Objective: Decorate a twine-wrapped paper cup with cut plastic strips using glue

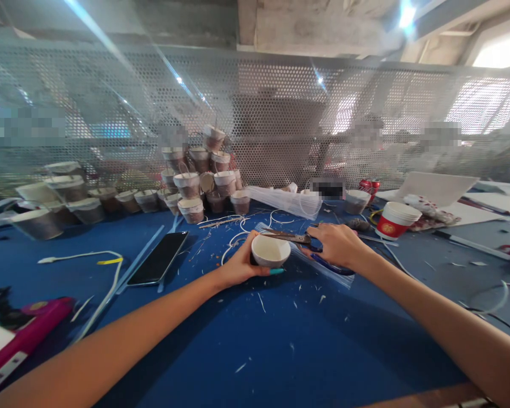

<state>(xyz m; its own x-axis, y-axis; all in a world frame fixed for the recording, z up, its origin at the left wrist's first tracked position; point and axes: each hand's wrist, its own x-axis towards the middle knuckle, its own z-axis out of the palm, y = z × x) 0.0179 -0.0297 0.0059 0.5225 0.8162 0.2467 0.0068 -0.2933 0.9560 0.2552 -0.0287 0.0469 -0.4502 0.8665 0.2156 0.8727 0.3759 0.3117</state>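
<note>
A small white cup is tilted toward me in my left hand, whose fingers wrap round its left side and base. My right hand grips a pair of scissors with dark blue handles. Their blades lie across the far rim of the cup; whether they touch it I cannot tell. Behind and beneath the scissors, a bundle of clear plastic strips rests on the blue table.
Several small pots are stacked at the back left, before a perforated metal screen. A phone lies left of my hands, near a magenta power strip. To the right stands a red and white paper cup. White scraps and cords are scattered about.
</note>
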